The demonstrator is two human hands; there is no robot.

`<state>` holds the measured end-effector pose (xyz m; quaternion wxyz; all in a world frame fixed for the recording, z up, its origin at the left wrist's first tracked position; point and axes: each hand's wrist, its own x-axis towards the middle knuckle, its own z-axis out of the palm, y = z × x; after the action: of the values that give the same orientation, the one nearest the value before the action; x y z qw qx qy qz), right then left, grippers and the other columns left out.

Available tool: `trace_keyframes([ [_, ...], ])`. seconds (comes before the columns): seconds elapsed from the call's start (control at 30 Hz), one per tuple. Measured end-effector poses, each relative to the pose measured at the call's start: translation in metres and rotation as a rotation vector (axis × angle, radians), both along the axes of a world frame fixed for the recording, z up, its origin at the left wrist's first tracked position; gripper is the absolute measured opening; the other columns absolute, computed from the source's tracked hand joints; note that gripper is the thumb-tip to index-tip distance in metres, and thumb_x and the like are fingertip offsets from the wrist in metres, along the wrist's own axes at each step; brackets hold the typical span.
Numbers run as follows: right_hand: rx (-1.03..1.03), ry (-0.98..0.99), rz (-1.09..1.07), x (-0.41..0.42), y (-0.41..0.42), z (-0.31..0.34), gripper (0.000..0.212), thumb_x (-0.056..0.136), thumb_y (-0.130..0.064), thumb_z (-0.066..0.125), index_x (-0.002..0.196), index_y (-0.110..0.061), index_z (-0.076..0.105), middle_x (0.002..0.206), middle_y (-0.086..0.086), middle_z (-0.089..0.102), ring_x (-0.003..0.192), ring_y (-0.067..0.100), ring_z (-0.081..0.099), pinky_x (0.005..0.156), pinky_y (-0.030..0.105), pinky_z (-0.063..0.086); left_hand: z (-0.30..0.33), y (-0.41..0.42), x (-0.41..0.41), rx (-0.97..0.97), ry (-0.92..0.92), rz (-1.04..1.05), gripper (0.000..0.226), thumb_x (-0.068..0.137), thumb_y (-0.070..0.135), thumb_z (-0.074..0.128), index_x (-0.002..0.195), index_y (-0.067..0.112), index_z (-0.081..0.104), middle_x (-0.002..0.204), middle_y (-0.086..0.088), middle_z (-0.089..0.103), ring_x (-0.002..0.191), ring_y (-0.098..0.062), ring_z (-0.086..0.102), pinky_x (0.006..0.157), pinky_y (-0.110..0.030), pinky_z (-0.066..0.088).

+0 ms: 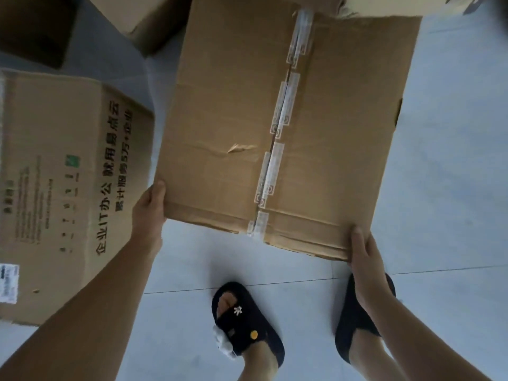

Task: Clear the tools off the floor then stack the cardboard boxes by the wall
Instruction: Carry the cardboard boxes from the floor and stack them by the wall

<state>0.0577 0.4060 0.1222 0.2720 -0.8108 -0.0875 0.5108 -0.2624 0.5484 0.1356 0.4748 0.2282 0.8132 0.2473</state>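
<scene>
Looking down from the head camera, a large taped cardboard box [288,127] fills the middle of the view, its flat brown face toward the camera and a seam of clear tape [277,138] running along its length. Its near edge hangs above the grey tiled floor [445,166], with both near corners held by the person. The left hand [149,213] grips the near left corner, thumb on the upper face and the fingers hidden behind the edge, the bare forearm reaching in from the lower left. The right hand [367,262] grips the near right corner, thumb laid along the edge and fingers wrapped underneath, the forearm coming from the lower right. Just left of the held box, with a narrow strip of floor between them, a printed cardboard box [63,188] with dark Chinese lettering and a small green logo lies along the left edge of the floor; the left forearm crosses over its near corner. Beyond it, at the far left corner, a dark open box [33,28] sits, and another plain cardboard box [143,20] lies close to the held box's far left corner. A further piece of cardboard [384,5] overlaps the held box's far edge. To the right of the held box the floor is open tile up to the frame edge. Below the box's near edge, two feet in black sandals [247,323] stand on the tile, the right one partly hidden behind the right hand.
</scene>
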Motion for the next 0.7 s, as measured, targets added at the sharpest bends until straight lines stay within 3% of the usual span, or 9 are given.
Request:
trace_keyframes([
  [0.07, 0.023, 0.055, -0.102, -0.001, -0.002, 0.000, 0.048, 0.090, -0.055, 0.044, 0.131, -0.030, 0.051, 0.123, -0.013, 0.059, 0.119, 0.012, 0.052, 0.109, 0.042, 0.036, 0.004, -0.001, 0.009, -0.001, -0.063, 0.120, 0.041, 0.096, 0.037, 0.050, 0.130, 0.016, 0.052, 0.112, 0.006, 0.056, 0.101, -0.011, 0.053, 0.093, -0.035, 0.043],
  [0.13, 0.009, 0.077, -0.178, 0.001, -0.002, 0.010, 0.057, 0.082, -0.064, 0.048, 0.130, -0.033, 0.051, 0.125, -0.013, 0.058, 0.120, 0.012, 0.051, 0.108, 0.043, 0.037, 0.014, -0.006, 0.019, -0.019, -0.070, 0.177, 0.041, 0.095, 0.039, 0.050, 0.129, 0.017, 0.053, 0.112, 0.008, 0.057, 0.103, -0.013, 0.053, 0.094, -0.039, 0.044],
  [0.2, 0.012, 0.078, -0.225, 0.007, -0.001, 0.038, 0.050, 0.088, -0.057, 0.047, 0.129, -0.029, 0.053, 0.125, -0.009, 0.059, 0.119, 0.014, 0.054, 0.106, 0.044, 0.040, 0.037, -0.011, 0.028, -0.031, -0.053, 0.188, 0.035, 0.095, 0.039, 0.050, 0.124, 0.020, 0.055, 0.104, 0.012, 0.057, 0.102, -0.012, 0.052, 0.093, -0.041, 0.043],
  [0.33, 0.026, 0.093, -0.266, 0.024, 0.006, 0.125, 0.034, 0.096, -0.037, 0.047, 0.124, -0.022, 0.057, 0.113, -0.006, 0.065, 0.106, 0.015, 0.061, 0.095, 0.045, 0.049, 0.111, -0.020, 0.040, -0.025, -0.056, 0.199, 0.013, 0.094, 0.039, 0.052, 0.088, 0.032, 0.060, 0.085, 0.021, 0.053, 0.076, 0.000, 0.046, 0.079, -0.037, 0.037],
  [0.4, 0.037, 0.095, -0.303, 0.031, 0.011, 0.171, 0.032, 0.097, -0.031, 0.047, 0.123, -0.016, 0.057, 0.099, -0.008, 0.065, 0.092, 0.008, 0.062, 0.089, 0.044, 0.051, 0.157, -0.023, 0.046, -0.013, -0.079, 0.226, 0.013, 0.094, 0.036, 0.053, 0.097, 0.028, 0.062, 0.088, 0.019, 0.058, 0.078, -0.002, 0.051, 0.080, -0.036, 0.042],
  [0.5, 0.054, 0.091, -0.275, 0.042, 0.024, 0.240, 0.023, 0.098, -0.028, 0.046, 0.111, -0.015, 0.059, 0.090, -0.006, 0.059, 0.083, 0.011, 0.056, 0.072, 0.035, 0.050, 0.226, -0.023, 0.058, 0.012, -0.100, 0.212, 0.018, 0.095, 0.033, 0.051, 0.107, 0.025, 0.061, 0.099, 0.013, 0.064, 0.087, -0.011, 0.056, 0.097, -0.046, 0.044],
  [0.6, 0.047, 0.068, -0.213, 0.053, 0.036, 0.302, 0.021, 0.097, -0.030, 0.046, 0.109, -0.018, 0.060, 0.084, -0.005, 0.054, 0.078, 0.012, 0.051, 0.065, 0.036, 0.048, 0.286, -0.027, 0.063, -0.001, -0.086, 0.193, 0.021, 0.093, 0.035, 0.052, 0.113, 0.032, 0.057, 0.104, 0.011, 0.063, 0.090, -0.014, 0.059, 0.078, -0.039, 0.051],
  [0.7, 0.008, 0.034, -0.117, 0.061, 0.042, 0.363, 0.024, 0.097, -0.031, 0.046, 0.114, -0.022, 0.060, 0.080, 0.000, 0.049, 0.073, 0.015, 0.047, 0.064, 0.039, 0.048, 0.346, -0.043, 0.067, -0.054, -0.059, 0.173, 0.035, 0.093, 0.039, 0.051, 0.124, 0.024, 0.054, 0.114, 0.004, 0.058, 0.104, -0.022, 0.055, 0.089, -0.044, 0.047],
])
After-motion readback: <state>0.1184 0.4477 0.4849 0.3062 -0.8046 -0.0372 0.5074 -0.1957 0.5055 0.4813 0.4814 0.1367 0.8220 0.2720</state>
